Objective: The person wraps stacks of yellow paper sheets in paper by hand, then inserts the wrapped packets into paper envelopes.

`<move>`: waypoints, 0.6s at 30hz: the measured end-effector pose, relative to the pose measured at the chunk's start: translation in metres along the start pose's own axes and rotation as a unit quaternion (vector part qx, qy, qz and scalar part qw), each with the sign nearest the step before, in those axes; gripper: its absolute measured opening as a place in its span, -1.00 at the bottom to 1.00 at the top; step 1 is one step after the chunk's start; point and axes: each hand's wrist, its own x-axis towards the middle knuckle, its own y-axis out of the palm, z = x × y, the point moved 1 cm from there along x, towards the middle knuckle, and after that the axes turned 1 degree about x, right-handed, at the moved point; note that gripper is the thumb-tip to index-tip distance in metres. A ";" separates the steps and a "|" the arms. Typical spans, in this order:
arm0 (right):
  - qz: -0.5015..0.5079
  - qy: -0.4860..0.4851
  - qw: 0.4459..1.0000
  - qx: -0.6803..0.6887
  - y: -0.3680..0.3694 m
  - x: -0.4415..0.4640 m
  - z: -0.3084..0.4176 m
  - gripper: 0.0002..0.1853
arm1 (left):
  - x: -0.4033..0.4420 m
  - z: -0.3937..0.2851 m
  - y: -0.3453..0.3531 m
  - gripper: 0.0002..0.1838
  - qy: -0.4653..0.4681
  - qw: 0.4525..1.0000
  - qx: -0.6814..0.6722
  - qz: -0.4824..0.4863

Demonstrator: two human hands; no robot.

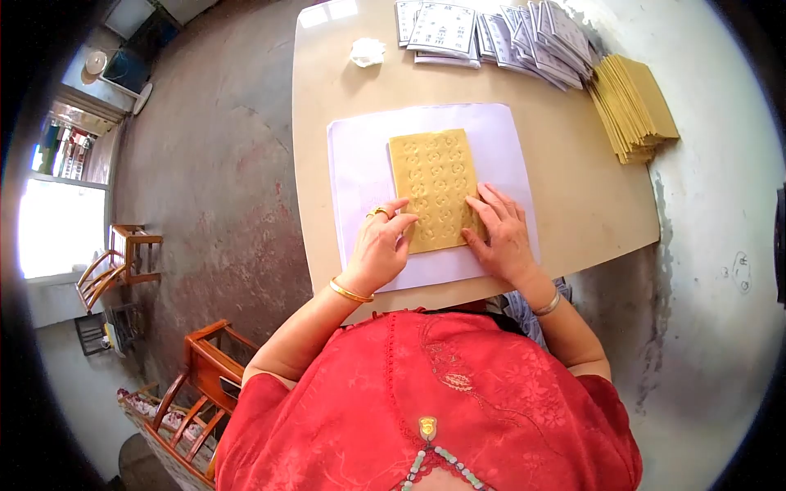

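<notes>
A rectangular piece of gold paper [436, 184], embossed with rows of curved marks, lies on white sheets [360, 164] on the table. Whether it is one sheet or a thin stack, I cannot tell. My left hand [380, 248], with a ring and a gold bangle, rests at its lower left edge, fingers slightly bent and apart, tips touching the paper. On the lower right edge lies my right hand [501, 236], fingers spread and thumb near the bottom corner. A silver-coloured bangle circles that wrist.
Printed white paper packets [442, 31] lie piled along the table's far side. A gold paper stack [634, 106] stands at the far right by the wall. A crumpled white tissue [367, 52] sits far left. Wooden chairs [214, 364] stand on the floor to the left.
</notes>
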 end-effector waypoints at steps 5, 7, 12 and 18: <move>-0.008 0.004 1.000 0.010 0.000 -0.001 -0.001 -0.46 | 0.001 -0.004 -0.002 -0.71 0.025 0.999 0.027 0.001; -0.011 0.001 1.000 0.015 0.000 -0.001 0.000 -0.46 | 0.003 -0.005 -0.001 -0.73 0.015 0.999 0.030 0.020; -0.021 0.000 0.999 0.026 -0.001 -0.002 0.000 -0.47 | 0.021 -0.010 -0.001 -0.71 0.060 0.985 0.152 0.061; -0.027 0.010 0.999 0.031 -0.004 -0.003 0.003 -0.49 | 0.063 -0.011 0.008 -0.08 0.089 0.971 0.174 0.135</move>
